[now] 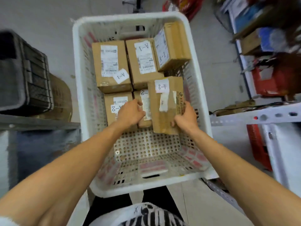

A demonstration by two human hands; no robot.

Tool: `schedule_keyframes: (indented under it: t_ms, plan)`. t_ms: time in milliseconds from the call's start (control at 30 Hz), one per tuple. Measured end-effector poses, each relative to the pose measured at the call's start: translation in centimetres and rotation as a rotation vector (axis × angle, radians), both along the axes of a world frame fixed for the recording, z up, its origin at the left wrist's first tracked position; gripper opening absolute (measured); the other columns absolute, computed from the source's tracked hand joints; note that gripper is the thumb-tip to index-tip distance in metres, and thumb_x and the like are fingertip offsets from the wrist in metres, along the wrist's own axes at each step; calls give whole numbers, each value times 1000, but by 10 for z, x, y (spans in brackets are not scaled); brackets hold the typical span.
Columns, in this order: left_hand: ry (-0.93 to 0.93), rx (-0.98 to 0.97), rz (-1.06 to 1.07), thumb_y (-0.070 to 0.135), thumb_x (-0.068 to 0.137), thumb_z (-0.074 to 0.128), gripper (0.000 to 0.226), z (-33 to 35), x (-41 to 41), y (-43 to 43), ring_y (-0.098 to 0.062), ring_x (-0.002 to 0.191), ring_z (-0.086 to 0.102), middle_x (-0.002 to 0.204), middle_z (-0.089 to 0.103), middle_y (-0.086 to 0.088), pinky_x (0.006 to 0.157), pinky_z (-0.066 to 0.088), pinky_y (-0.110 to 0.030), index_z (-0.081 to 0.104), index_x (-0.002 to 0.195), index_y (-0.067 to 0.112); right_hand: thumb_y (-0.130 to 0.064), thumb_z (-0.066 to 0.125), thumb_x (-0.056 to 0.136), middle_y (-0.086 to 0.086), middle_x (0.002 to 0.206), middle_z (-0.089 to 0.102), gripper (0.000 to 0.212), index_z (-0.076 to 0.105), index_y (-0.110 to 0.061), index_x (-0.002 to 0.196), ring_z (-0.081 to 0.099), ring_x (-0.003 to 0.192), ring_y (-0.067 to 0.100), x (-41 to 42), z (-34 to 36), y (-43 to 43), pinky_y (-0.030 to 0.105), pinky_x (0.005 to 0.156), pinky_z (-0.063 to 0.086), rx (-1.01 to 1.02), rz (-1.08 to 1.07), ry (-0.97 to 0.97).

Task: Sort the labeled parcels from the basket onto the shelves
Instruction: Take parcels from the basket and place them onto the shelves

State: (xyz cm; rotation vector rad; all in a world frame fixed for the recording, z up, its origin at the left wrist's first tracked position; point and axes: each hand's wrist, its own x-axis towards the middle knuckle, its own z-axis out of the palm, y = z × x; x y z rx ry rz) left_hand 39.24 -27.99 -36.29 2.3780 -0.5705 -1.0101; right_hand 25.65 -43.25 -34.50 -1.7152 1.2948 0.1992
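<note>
Near the basket's (76,82) right wall, the right hand (185,119) pinches a raised A-2 parcel (166,110) by its corner, and the left hand (130,113) grips the neighbouring parcel (145,103); the corner hold may slip.

The basket (76,79) at centre is matt white perforated plastic. Its parcels (112,85) are matt brown cardboard with white paper labels (108,61) and glossy clear tape (164,101). At the upper left is a black plastic crate (24,70).

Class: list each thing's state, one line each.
Basket, holds six parcels.
Right A-2 parcel, gripped by right hand, partly lifted.
Middle A-2 parcel, gripped by left hand.
Left A-2 parcel, lying flat.
Left A-1 parcel, lying flat.
Middle A-1 parcel, lying flat.
Right A-1 parcel, tilted against basket wall.
</note>
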Motion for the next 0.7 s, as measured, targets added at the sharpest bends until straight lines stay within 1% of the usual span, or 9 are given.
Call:
schedule_keyframes:
  t_ms: [33, 67, 133, 200, 300, 367, 500, 600, 700]
  plan:
    - [-19, -13, 18, 22, 81, 63, 29, 15, 3, 3, -17, 89, 60, 86, 63, 6, 75, 48, -32, 58, 110, 18, 11, 65, 62, 2, 122, 56, 90, 38, -20, 142, 52, 118, 24, 3, 10, -2, 36, 84, 52, 70, -33, -45]
    - [-36, -29, 39, 22, 81, 61, 28, 30, 5, 6, -17, 87, 61, 85, 63, 6, 74, 49, -32, 58, 108, 18, 16, 63, 62, 0, 121, 58, 92, 40, -19, 143, 53, 116, 22, 5, 19, -3, 36, 84, 53, 138, -55, -93]
    - [-78, -60, 98, 20, 81, 59, 26, 58, 8, 16, -16, 84, 62, 87, 66, 4, 76, 50, -33, 58, 107, 17, 17, 66, 65, 3, 132, 56, 92, 38, -19, 145, 50, 123, 22, 7, 33, -4, 43, 99, 48, 231, -45, -188]
    - [-140, -76, 157, 19, 81, 58, 28, 83, 7, 28, -16, 85, 62, 91, 67, 3, 78, 49, -30, 60, 109, 16, 7, 71, 75, 4, 134, 55, 84, 36, -18, 147, 53, 122, 21, 6, 46, -1, 43, 102, 45, 304, 27, -239]
    - [-187, -81, 203, 14, 82, 57, 31, 116, 4, 43, -15, 83, 62, 92, 67, 2, 70, 47, -25, 61, 112, 15, -5, 66, 86, 5, 112, 64, 67, 36, -9, 145, 64, 97, 19, -1, 69, 5, 35, 85, 54, 450, 76, -276]
    - [-235, -84, 189, 12, 83, 55, 28, 138, 0, 48, -10, 75, 59, 85, 66, 4, 59, 40, -19, 61, 110, 15, 2, 66, 84, 6, 105, 65, 75, 31, -15, 148, 67, 87, 17, -10, 83, 9, 31, 74, 56, 475, 96, -278]
    - [-320, -156, 150, 14, 86, 54, 28, 180, -12, 54, -6, 72, 58, 79, 58, 11, 62, 43, -22, 59, 113, 13, 13, 58, 84, 12, 135, 53, 88, 25, -36, 149, 61, 108, 27, -34, 111, 23, 44, 85, 55, 530, 105, -341]
    - [-340, -212, 109, 18, 86, 58, 29, 203, -26, 61, -14, 83, 61, 89, 62, 6, 71, 50, -29, 58, 115, 16, 17, 52, 86, 12, 135, 53, 85, 23, -32, 149, 55, 117, 30, -57, 126, 39, 52, 96, 48, 519, 67, -428]
    - [-369, -240, 55, 20, 85, 59, 27, 219, -49, 78, -16, 87, 61, 91, 63, 6, 78, 52, -34, 58, 112, 19, 18, 48, 88, 8, 132, 53, 82, 22, -30, 148, 52, 120, 27, -87, 147, 66, 48, 100, 46, 425, 32, -478]
